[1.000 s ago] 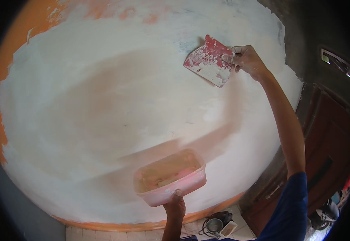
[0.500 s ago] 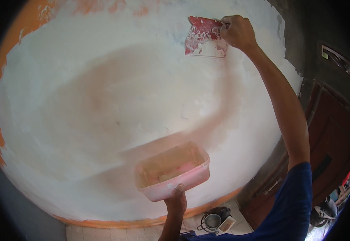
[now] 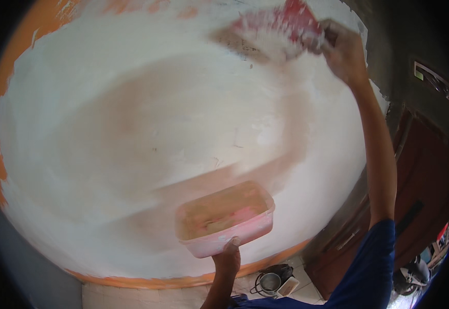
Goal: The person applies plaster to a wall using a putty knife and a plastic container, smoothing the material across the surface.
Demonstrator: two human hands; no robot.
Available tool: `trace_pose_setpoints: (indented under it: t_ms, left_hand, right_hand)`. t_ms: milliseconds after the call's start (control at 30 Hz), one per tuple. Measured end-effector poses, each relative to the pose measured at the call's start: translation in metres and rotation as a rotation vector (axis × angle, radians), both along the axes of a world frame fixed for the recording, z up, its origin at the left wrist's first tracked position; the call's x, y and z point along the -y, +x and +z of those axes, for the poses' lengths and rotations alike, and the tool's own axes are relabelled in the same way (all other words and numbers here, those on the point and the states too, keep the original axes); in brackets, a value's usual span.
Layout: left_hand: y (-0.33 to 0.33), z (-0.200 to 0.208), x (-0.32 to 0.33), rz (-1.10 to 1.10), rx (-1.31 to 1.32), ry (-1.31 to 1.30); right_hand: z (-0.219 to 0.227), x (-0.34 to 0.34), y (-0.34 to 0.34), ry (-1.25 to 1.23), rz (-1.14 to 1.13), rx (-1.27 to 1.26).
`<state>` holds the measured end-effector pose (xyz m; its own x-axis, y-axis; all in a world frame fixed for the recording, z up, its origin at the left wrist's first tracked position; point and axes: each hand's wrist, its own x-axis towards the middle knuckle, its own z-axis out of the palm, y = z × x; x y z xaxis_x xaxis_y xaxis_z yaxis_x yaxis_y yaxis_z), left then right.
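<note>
Head view: white putty-coated orange wall [image 3: 147, 129] mostly skimmed, orange rim left; right hand [image 3: 344, 51] gripping red flat plastic scraper [image 3: 281, 28], left hand [image 3: 228, 257] clutching pink rectangular plastic tub [image 3: 227, 219].

Single head view, fisheye, sat close to the wall [image 3: 131, 129], faced it squarely; left hand [image 3: 228, 257] entered bottom centre, right hand [image 3: 344, 51] top right.

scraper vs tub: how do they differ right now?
The scraper is a flat red blade; the tub is a pale pink open box. The scraper is pressed to the wall high up in the right hand; the tub is held low, off the wall, by the left hand. The scraper is motion-blurred; the tub is sharp. Both carry white filler smears.
</note>
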<state>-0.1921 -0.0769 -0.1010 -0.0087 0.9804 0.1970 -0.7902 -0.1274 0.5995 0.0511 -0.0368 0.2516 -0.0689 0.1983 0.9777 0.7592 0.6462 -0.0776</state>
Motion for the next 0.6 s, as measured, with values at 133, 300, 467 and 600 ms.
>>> trace_pose_setpoints:
  t_ms: [133, 300, 467, 600]
  left_hand:
    - [-0.006, 0.004, -0.039, 0.031, 0.018, -0.052]
    - [-0.008, -0.014, -0.068, 0.002, 0.054, 0.019]
    - [-0.018, -0.037, -0.099, -0.041, 0.097, 0.056]
    - [-0.034, -0.046, -0.116, -0.047, 0.09, 0.05]
  right_hand:
    - [-0.051, -0.054, -0.005, -0.307, 0.036, -0.01]
    - [-0.031, -0.112, 0.005, 0.116, -0.485, 0.068]
    - [0.026, -0.109, -0.012, 0.283, -0.471, -0.12]
    - [0.008, -0.102, -0.017, -0.056, -0.196, 0.016]
